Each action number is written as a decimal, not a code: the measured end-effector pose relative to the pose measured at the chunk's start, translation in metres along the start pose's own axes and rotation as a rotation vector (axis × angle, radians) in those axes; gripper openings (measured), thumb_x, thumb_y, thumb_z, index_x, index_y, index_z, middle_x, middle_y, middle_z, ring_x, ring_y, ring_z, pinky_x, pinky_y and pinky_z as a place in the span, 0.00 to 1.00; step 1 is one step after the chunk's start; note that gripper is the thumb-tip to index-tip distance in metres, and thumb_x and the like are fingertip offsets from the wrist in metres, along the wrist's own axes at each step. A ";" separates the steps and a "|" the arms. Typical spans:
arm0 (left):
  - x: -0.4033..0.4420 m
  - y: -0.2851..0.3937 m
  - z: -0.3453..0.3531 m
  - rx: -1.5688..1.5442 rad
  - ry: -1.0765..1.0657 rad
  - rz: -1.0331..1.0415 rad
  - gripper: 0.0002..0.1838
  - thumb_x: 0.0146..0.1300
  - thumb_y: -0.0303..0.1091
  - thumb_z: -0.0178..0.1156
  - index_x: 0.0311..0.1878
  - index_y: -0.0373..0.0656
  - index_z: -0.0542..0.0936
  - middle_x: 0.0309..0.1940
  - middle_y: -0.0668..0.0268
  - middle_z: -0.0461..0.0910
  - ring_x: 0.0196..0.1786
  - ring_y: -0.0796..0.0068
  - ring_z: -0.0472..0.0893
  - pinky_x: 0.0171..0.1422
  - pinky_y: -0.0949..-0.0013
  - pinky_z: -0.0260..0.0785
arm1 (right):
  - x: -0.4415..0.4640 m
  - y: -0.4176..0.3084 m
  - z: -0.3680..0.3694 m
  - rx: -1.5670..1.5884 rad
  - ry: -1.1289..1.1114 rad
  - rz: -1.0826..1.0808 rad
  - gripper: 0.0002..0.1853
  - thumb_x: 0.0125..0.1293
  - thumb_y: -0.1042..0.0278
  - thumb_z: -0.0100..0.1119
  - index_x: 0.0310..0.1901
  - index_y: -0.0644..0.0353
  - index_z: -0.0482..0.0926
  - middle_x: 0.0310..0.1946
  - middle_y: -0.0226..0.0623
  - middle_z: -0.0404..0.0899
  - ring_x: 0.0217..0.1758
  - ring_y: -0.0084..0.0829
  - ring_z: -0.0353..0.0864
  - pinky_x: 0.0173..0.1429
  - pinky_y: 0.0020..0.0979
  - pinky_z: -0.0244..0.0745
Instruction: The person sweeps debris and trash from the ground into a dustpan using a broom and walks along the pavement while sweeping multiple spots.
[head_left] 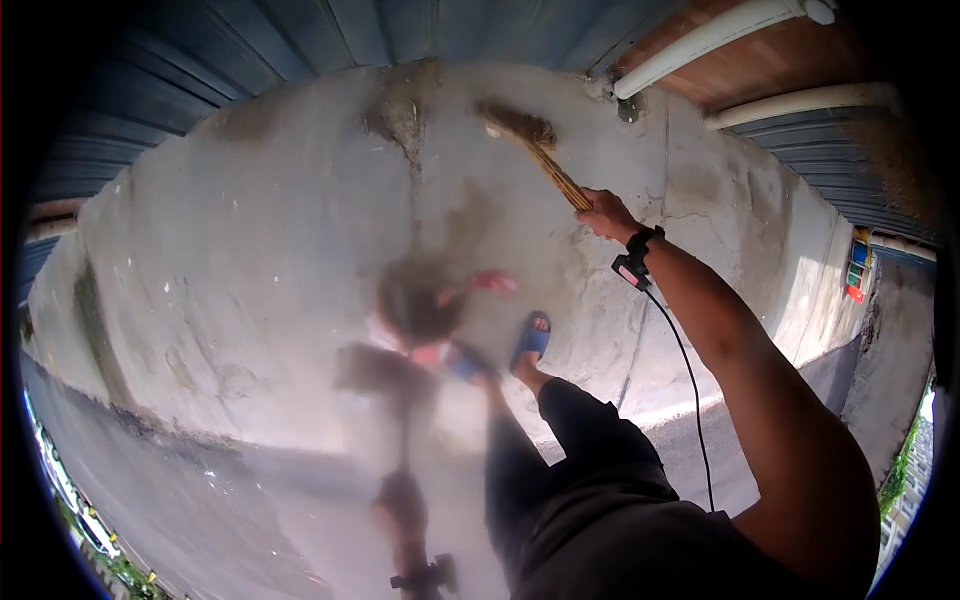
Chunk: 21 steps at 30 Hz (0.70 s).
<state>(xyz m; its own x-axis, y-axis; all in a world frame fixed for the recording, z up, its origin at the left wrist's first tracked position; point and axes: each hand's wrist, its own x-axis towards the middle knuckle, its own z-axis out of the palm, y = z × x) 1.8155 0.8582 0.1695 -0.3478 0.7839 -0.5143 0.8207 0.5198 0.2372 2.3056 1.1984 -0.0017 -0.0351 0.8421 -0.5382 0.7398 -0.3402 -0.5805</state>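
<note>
My right hand (606, 216) is wrapped round the handle of a straw-coloured broom (558, 172), whose dark bristles meet the concrete ahead. At the bottom, my blurred left hand (400, 508) is closed on a thin dark handle (405, 440). This leads up to a hazy dark and pinkish-red object (420, 310), whose outline is too smeared to make out. Both wrists wear black straps; a small device with a cable sits on the right one. My feet, in blue slippers (532, 338), stand beside the hazy object.
Stained, cracked concrete floor (300, 200) spreads around me. Grey corrugated metal (260, 40) runs along the far side, with white pipes (700, 50) at the upper right. Small coloured items (858, 265) are at the right edge. A step-like edge (230, 440) crosses the lower left.
</note>
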 end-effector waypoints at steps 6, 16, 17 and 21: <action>-0.003 -0.015 -0.001 -0.035 -0.014 -0.030 0.08 0.60 0.36 0.68 0.33 0.43 0.82 0.25 0.49 0.82 0.33 0.40 0.83 0.35 0.47 0.75 | -0.139 0.003 0.040 -0.126 -0.193 -0.122 0.23 0.61 0.64 0.62 0.60 0.51 0.80 0.34 0.45 0.84 0.36 0.41 0.84 0.43 0.39 0.77; -0.001 -0.031 0.000 -0.068 -0.038 -0.053 0.08 0.60 0.36 0.68 0.33 0.43 0.82 0.23 0.51 0.81 0.31 0.41 0.82 0.33 0.49 0.74 | -0.128 -0.040 0.095 -0.073 0.049 0.027 0.26 0.64 0.63 0.60 0.65 0.51 0.75 0.36 0.52 0.84 0.40 0.53 0.85 0.47 0.46 0.79; -0.002 -0.033 0.000 -0.069 -0.046 -0.051 0.08 0.60 0.36 0.68 0.33 0.43 0.82 0.23 0.51 0.81 0.31 0.41 0.82 0.33 0.49 0.74 | -0.126 -0.037 0.114 -0.129 0.004 -0.003 0.27 0.66 0.61 0.61 0.67 0.52 0.73 0.37 0.52 0.85 0.39 0.50 0.85 0.46 0.43 0.79; -0.003 -0.037 0.004 -0.084 -0.022 -0.020 0.08 0.61 0.36 0.68 0.35 0.43 0.83 0.23 0.50 0.82 0.31 0.41 0.83 0.34 0.49 0.74 | -0.169 -0.013 0.200 -0.114 -0.213 -0.071 0.29 0.68 0.59 0.63 0.70 0.51 0.71 0.38 0.51 0.85 0.37 0.51 0.84 0.41 0.41 0.78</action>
<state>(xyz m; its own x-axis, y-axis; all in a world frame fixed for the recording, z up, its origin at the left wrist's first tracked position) 1.7874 0.8354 0.1588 -0.3530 0.7660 -0.5372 0.7722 0.5627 0.2950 2.1674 0.9766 -0.0252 -0.2215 0.7510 -0.6220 0.8009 -0.2238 -0.5554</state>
